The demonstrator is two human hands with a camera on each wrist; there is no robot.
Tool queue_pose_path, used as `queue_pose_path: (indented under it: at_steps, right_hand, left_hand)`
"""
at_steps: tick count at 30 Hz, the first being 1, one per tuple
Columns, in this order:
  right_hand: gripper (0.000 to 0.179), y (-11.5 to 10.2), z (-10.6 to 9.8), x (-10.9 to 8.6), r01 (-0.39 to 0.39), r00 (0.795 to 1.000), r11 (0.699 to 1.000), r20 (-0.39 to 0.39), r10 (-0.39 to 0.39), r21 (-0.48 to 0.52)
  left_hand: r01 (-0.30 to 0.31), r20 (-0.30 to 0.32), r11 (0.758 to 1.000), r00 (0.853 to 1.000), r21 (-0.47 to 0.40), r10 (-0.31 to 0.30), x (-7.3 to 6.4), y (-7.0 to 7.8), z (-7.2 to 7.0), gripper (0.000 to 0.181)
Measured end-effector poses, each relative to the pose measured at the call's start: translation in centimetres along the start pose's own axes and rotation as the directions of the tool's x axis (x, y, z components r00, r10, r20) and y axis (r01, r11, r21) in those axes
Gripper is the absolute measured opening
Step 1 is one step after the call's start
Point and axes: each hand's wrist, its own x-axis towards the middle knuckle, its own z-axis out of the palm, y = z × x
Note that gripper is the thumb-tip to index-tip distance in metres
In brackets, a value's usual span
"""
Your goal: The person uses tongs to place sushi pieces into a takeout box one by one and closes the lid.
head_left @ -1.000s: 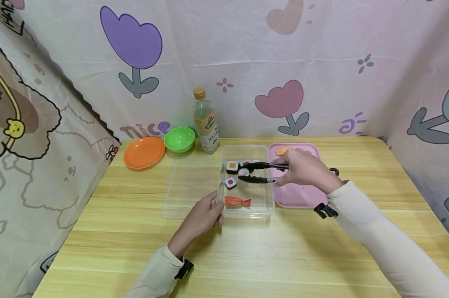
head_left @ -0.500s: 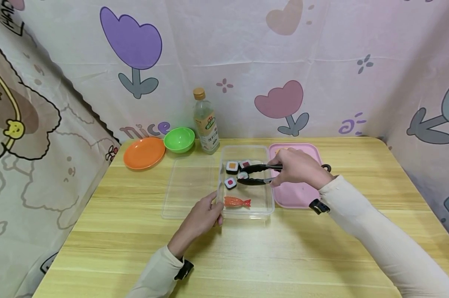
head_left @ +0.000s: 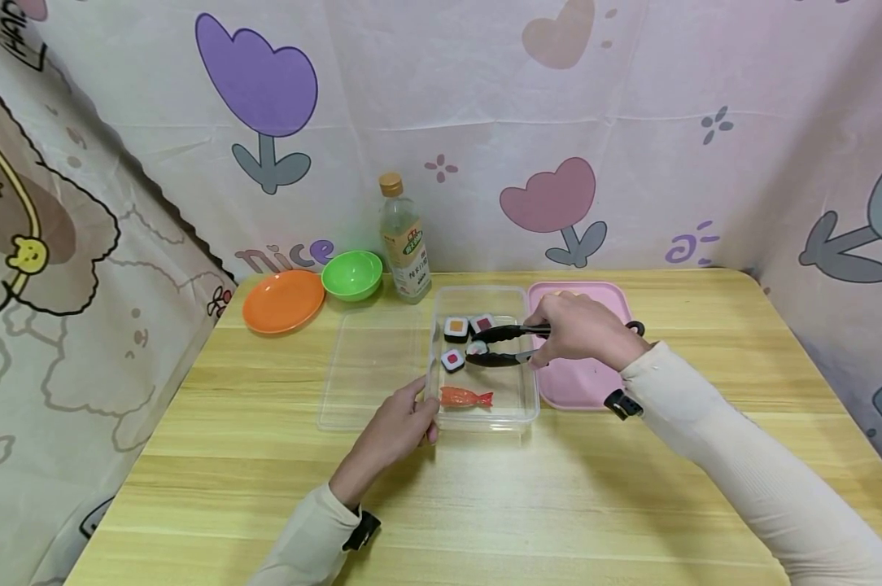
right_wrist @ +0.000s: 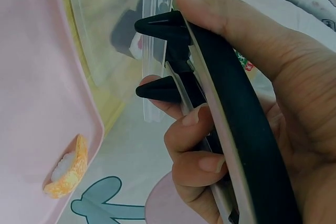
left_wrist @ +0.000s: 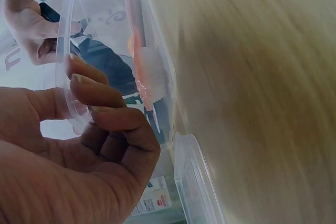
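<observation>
My right hand [head_left: 545,342] grips black tongs [head_left: 507,343] [right_wrist: 226,108], whose tips pinch a small white sushi roll [head_left: 476,348] low inside the clear plastic container [head_left: 530,407]. In the container lie an orange-centred roll [head_left: 456,328], two red-centred rolls [head_left: 481,322] [head_left: 451,359] and a shrimp nigiri [head_left: 466,397] [left_wrist: 149,77]. At the container's front left corner my left hand [head_left: 421,404] pinches the rim [left_wrist: 67,93] between thumb and fingers.
The clear lid [head_left: 368,370] lies left of the container. A pink tray [head_left: 580,387] [right_wrist: 37,103] on the right holds an orange nigiri [right_wrist: 67,170]. At the back stand an orange plate [head_left: 283,299], a green bowl [head_left: 351,274] and a bottle [head_left: 406,240]. Printed curtains enclose the wooden table [head_left: 485,505].
My right hand has carried the tongs and the roll leftward, deeper into the container. The left hand has stayed on the rim.
</observation>
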Motion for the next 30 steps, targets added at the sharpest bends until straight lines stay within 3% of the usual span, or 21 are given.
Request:
queue_pose_path:
  at_steps: [21, 26, 30]
  right_hand:
    - [0.050, 0.92, -0.60, -0.09, -0.002, 1.000, 0.997, -0.021, 0.004, 0.071]
    - [0.026, 0.88, -0.40, 0.44, -0.003, 0.999, 0.997, -0.045, 0.007, 0.075]
    - [0.041, 0.86, -0.54, 0.56, 0.007, 0.999, 0.998, -0.048, -0.004, 0.064]
  left_hand:
    - [0.007, 0.003, 1.000, 1.000, -0.001, -0.007, 0.00, -0.06, -0.08, 0.047]
    - [0.006, 0.007, 1.000, 1.000, -0.006, -0.006, -0.04, 0.02, -0.06, 0.045]
    - [0.011, 0.005, 1.000, 1.000, -0.003, -0.011, -0.03, 0.07, -0.03, 0.045]
